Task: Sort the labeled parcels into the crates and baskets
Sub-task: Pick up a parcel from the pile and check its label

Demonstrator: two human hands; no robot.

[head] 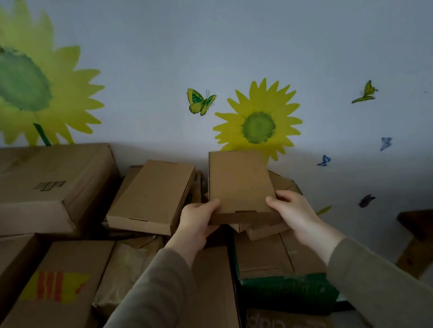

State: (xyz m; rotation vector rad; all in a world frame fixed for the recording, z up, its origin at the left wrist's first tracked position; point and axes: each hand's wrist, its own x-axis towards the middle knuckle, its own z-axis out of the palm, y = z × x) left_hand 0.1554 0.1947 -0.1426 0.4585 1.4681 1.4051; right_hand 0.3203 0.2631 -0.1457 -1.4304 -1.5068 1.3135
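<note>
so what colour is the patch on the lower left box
The patch is yellow with red stripes, clearest in the head view.

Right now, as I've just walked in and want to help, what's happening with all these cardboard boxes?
A person holds a flat cardboard box by its near end, left hand and right hand each gripping a corner. It is over a small pile of similar boxes on a green-edged carton. A second flat box lies to its left, beside larger cartons. No label shows on the held box's upper face.
</note>
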